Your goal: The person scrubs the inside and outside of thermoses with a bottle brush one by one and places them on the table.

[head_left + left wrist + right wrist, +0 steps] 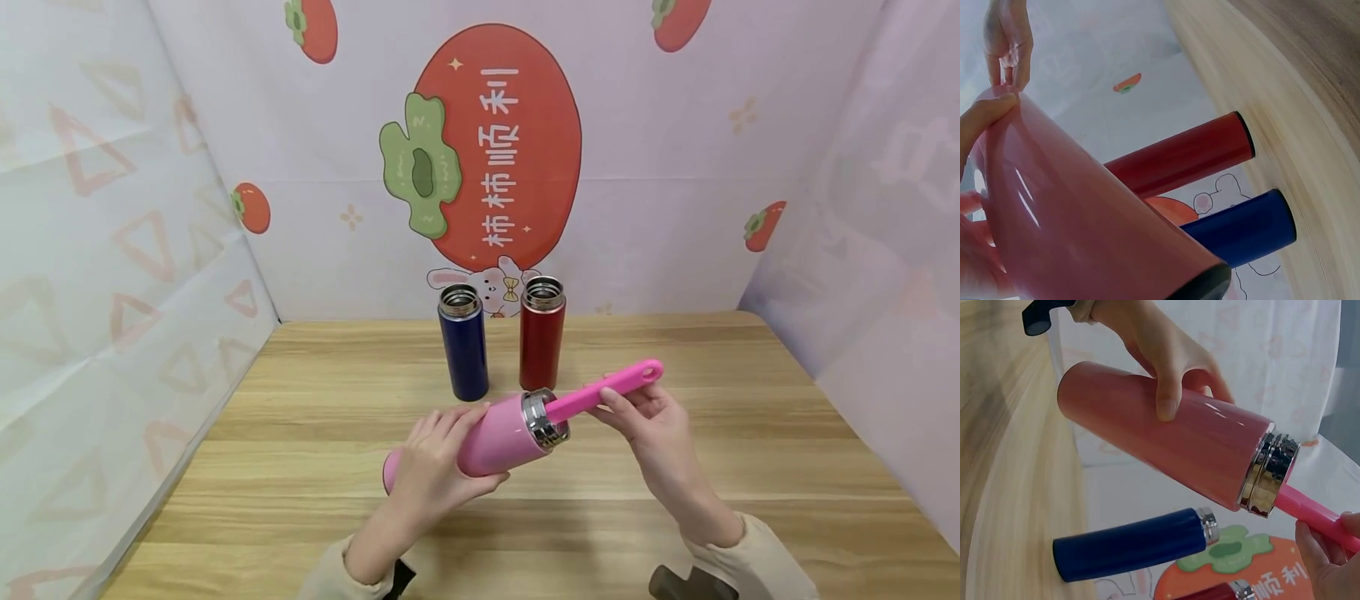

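Observation:
My left hand grips a pink metal bottle round its body, above the table. The bottle tilts, with its open silver threaded neck pointing up and to the right. Between thumb and fingers, my right hand pinches the bright pink handle of a bottle brush, which has a hole at its end. The handle runs into the bottle's mouth; the inserted end is hidden inside. In the right wrist view the pink bottle and the brush handle show from the side.
Behind the hands, a blue bottle and a red bottle stand upright and uncapped on the wooden table. A printed cloth hangs at the back, with more cloth at both sides.

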A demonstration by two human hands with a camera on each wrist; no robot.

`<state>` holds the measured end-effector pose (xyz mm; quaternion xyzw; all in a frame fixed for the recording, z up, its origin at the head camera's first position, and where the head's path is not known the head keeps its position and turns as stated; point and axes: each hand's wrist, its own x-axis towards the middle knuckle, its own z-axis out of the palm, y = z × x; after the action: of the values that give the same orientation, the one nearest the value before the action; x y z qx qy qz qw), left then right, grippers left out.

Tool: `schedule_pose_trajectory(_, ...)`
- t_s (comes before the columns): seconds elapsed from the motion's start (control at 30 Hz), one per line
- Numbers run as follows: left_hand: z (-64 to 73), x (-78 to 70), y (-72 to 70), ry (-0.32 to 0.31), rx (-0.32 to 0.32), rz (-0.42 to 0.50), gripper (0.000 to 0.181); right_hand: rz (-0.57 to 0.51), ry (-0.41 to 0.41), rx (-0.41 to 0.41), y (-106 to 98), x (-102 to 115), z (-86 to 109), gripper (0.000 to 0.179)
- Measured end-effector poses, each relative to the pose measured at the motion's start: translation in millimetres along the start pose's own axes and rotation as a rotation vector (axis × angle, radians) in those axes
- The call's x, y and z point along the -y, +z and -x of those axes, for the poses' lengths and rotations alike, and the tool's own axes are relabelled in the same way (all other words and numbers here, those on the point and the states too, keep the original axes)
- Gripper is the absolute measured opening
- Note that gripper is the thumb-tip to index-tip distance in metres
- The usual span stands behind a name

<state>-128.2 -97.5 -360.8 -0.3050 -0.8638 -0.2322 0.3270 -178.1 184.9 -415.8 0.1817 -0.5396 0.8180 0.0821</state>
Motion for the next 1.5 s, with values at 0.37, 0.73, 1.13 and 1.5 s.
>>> schedule_pose_trajectory(0.37,2.0,1.5,3.3,-0.013,0.006,0.012,0.072,-0.089,-0.034,0.016,20.3,11.1,3.2,0.029)
schedule_pose_trajectory(0.73,5.0,6.2,6.4,-0.019,-0.003,0.033,0.072,-0.054,-0.056,-0.067,-51.0,-48.3,-11.8,0.036)
schedule_pose_trajectory(1.13,8.4,11.9,7.5,-0.051,0.008,0.017,0.071,-0.157,-0.140,-0.119,17.6,53.5,-6.7,0.026)
schedule_pose_trajectory(1.5,8.7,17.1,7.9,-0.024,0.008,0.024,0.072,-0.185,-0.141,-0.231,47.5,99.6,-5.3,0.017)
